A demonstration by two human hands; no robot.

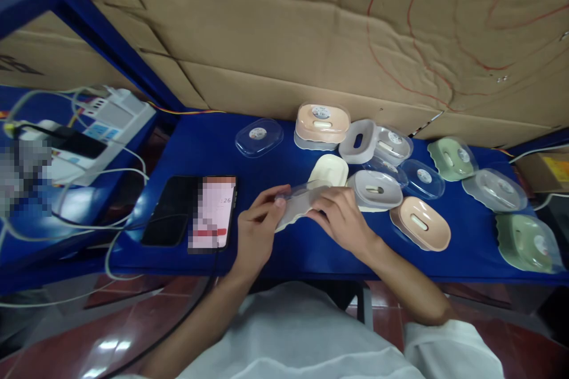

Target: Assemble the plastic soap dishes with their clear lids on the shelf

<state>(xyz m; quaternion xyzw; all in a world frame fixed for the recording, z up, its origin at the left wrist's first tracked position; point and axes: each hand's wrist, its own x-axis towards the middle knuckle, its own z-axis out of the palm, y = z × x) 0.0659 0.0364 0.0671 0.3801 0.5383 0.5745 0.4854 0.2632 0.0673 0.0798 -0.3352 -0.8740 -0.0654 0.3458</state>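
Observation:
Both hands grip a tilted soap dish (297, 206) with a greyish body, a pale wavy lower edge and a clear cover on top. My left hand (260, 219) pinches its left end between thumb and fingers. At the other end, the fingers of my right hand (344, 216) curl round it. Just behind it lies a cream soap-dish part (329, 170). Close to my right hand sits a grey soap dish (377, 189), and further right a peach soap dish (420, 223) without a cover.
Behind are a loose clear lid (259, 137), a covered peach dish (322, 124) and a grey tray (358, 141). Green dishes (452, 159) stand at the right. A lit phone (213, 213), a power strip (118, 124) and cables occupy the left. Cardboard (267, 29) walls the blue table's back.

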